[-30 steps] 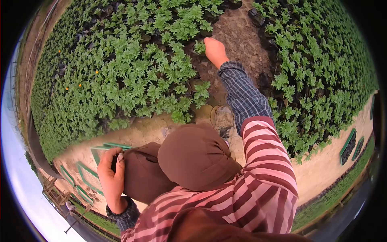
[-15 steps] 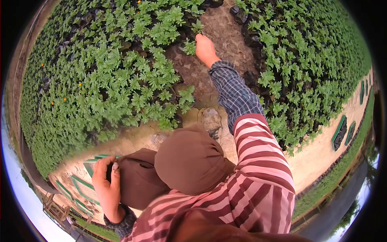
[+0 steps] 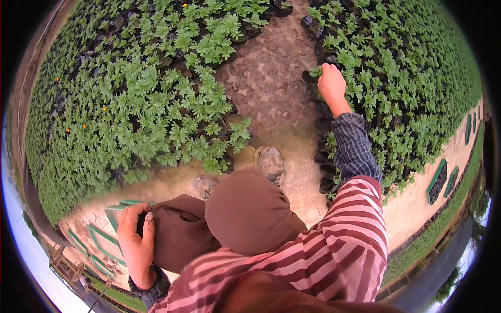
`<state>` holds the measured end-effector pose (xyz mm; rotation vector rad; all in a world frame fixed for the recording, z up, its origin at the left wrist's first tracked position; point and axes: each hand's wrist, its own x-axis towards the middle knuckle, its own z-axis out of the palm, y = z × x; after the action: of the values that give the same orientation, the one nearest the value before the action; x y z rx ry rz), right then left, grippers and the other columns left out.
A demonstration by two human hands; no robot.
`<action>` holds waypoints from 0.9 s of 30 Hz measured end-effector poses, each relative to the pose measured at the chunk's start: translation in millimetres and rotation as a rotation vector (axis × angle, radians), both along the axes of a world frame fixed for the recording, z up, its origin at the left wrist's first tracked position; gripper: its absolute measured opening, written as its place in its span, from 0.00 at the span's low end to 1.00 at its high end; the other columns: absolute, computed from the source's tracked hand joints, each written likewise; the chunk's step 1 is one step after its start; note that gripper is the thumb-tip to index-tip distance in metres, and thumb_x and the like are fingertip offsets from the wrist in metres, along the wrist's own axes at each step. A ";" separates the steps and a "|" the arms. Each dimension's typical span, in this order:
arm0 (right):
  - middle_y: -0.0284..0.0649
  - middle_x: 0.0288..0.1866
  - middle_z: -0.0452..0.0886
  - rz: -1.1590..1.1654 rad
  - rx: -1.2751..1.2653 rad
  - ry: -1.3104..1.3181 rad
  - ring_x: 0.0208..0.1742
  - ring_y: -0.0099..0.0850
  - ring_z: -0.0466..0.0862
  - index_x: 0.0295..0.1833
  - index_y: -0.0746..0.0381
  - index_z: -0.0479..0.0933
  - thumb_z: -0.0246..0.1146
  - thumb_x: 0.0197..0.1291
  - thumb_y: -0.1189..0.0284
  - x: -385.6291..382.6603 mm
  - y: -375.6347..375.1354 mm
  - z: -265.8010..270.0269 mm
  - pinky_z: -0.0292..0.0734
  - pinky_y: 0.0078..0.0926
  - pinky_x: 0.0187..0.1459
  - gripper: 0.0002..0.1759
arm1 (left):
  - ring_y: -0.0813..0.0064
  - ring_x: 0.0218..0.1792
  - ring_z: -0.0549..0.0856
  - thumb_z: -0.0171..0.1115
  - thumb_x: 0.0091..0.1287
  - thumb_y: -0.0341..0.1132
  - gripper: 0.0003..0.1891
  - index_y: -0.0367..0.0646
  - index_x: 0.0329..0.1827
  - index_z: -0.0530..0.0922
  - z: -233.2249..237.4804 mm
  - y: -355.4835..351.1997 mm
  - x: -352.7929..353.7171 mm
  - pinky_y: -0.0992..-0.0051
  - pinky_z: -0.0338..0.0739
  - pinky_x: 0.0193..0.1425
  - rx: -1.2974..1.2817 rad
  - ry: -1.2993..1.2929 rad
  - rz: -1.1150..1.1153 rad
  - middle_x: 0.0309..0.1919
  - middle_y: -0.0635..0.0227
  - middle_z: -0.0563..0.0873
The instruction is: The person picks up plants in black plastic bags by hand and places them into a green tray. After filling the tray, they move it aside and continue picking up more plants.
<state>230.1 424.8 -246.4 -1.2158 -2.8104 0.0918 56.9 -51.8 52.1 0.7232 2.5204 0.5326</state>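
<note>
Now, right hand point(image 3: 332, 83) closed on a seedling point(image 3: 315, 71) by the bed point(image 3: 412, 73), left hand point(image 3: 136, 237) clasping your knee point(image 3: 180, 232), you likely need to seat it upright.

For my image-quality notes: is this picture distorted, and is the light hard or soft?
Head view: strong fisheye, black corners, the seedling beds bend around the edge; soft even daylight, no hard shadows; the right hand looks sharp.

Head-worn fisheye view, steeply downward, close above knees, seedling beds beyond
</note>
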 end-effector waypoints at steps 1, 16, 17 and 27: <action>0.47 0.39 0.79 0.043 -0.030 0.107 0.44 0.46 0.81 0.45 0.61 0.75 0.58 0.54 0.74 -18.5 -1.3 4.1 0.76 0.44 0.45 0.12 | 0.56 0.37 0.78 0.59 0.63 0.29 0.08 0.35 0.43 0.78 -0.3 2.5 0.0 0.67 0.73 0.45 -0.004 0.008 -0.014 0.34 0.55 0.80; 0.57 0.40 0.83 -0.135 -0.408 0.366 0.42 0.52 0.84 0.42 0.68 0.79 0.62 0.55 0.71 -245.1 -35.4 -87.8 0.79 0.45 0.45 0.12 | 0.54 0.38 0.79 0.60 0.62 0.30 0.09 0.34 0.42 0.78 -5.4 33.9 -13.6 0.66 0.73 0.46 -0.074 -0.051 -0.013 0.36 0.54 0.81; 0.57 0.40 0.82 -0.107 -0.435 0.340 0.44 0.52 0.83 0.43 0.69 0.78 0.60 0.53 0.75 -243.5 -32.0 -92.7 0.78 0.45 0.46 0.11 | 0.54 0.38 0.79 0.60 0.62 0.30 0.09 0.34 0.42 0.78 -5.7 34.5 -14.8 0.66 0.73 0.46 -0.083 -0.053 -0.003 0.36 0.54 0.81; 0.54 0.38 0.78 0.180 -0.378 0.249 0.42 0.52 0.80 0.43 0.63 0.72 0.60 0.54 0.81 -106.2 41.4 -65.5 0.74 0.41 0.42 0.10 | 0.54 0.38 0.79 0.59 0.62 0.29 0.09 0.34 0.42 0.77 -6.3 32.7 -12.1 0.67 0.73 0.45 -0.078 -0.035 -0.001 0.35 0.54 0.80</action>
<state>124.0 466.1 -311.9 -0.9208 -2.7450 0.7596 44.8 -19.1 45.8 0.6800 2.4935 0.4399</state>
